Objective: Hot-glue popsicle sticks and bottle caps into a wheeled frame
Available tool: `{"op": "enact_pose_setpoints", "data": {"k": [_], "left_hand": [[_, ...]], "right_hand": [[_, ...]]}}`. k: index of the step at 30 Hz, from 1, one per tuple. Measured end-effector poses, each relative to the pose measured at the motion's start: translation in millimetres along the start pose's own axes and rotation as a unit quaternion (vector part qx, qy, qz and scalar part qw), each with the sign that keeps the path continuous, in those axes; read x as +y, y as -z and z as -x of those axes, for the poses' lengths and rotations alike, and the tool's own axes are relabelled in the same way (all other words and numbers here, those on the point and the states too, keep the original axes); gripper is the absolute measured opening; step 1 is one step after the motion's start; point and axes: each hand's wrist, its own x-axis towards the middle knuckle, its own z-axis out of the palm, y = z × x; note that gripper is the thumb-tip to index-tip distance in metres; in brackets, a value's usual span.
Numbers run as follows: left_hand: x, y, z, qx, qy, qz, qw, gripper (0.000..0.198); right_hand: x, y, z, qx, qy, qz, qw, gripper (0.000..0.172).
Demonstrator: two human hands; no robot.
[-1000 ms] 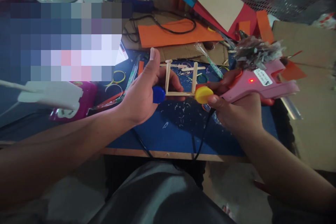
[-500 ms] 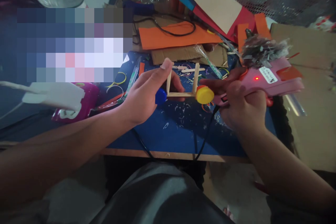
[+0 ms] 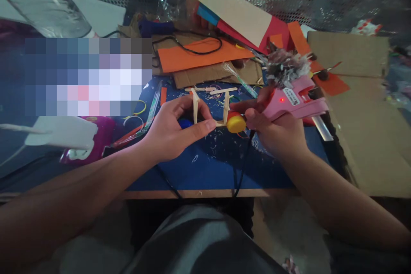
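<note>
My left hand (image 3: 175, 126) is closed on a small frame of wooden craft sticks (image 3: 226, 105), its thumb pressed along the bottom crosspiece. Two uprights rise from that crosspiece. A yellow bottle cap (image 3: 236, 124) sits at the frame's right end, with some red behind it. At the left end a blue bottle cap (image 3: 185, 123) shows partly behind my hand. My right hand (image 3: 279, 132) is wrapped round a pink hot glue gun (image 3: 284, 102) with a lit red light. Its fingertips lie close to the yellow cap; whether they touch it I cannot tell. The nozzle is hidden.
Orange sheets (image 3: 192, 53) and cardboard (image 3: 221, 72) lie at the back. Loose craft sticks (image 3: 224, 90) and scraps are scattered behind the frame. At left a white plug (image 3: 61, 132) sits in a magenta power strip (image 3: 105, 130). A black cord (image 3: 245, 162) hangs from the glue gun over the table edge.
My left thumb has come down from the top of the left upright to the bottom crosspiece. The frame has tilted, and the glue gun appears further left in view. The camera view has shifted.
</note>
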Motion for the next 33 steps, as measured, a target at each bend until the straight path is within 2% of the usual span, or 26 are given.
{"op": "enact_pose_setpoints", "data": {"k": [3, 8, 11, 14, 18, 21, 29, 33], "left_hand": [[5, -1.0, 1, 0.007, -0.025, -0.047, 0.999, 0.014], [9, -2.0, 1, 0.003, -0.029, -0.046, 0.999, 0.009], [8, -1.5, 0, 0.008, -0.034, -0.061, 0.998, 0.011], [5, -0.6, -2, 0.006, -0.04, -0.102, 0.994, 0.014], [-2, 1.2, -4, 0.002, -0.055, -0.151, 0.987, 0.009], [-7, 1.8, -7, 0.007, -0.033, -0.171, 0.985, 0.007], [-10, -1.0, -9, -0.04, -0.034, -0.194, 0.98, 0.004], [-9, -1.6, -9, -0.03, -0.033, -0.189, 0.981, 0.005]], "right_hand": [[-2, -1, 0, 0.008, -0.002, -0.005, 1.0, 0.041], [-5, -3, -1, -0.012, -0.009, -0.032, 0.999, 0.056], [-4, -3, -2, -0.014, -0.015, -0.034, 0.999, 0.054], [-1, -2, -4, 0.015, -0.012, -0.039, 0.999, 0.044], [4, 2, -10, 0.081, 0.048, -0.032, 0.995, 0.037], [6, 5, -12, 0.105, 0.069, -0.011, 0.992, 0.035], [-2, 1, -13, 0.091, 0.049, 0.004, 0.995, 0.04], [-5, 0, -12, 0.058, 0.042, -0.011, 0.997, 0.043]]}}
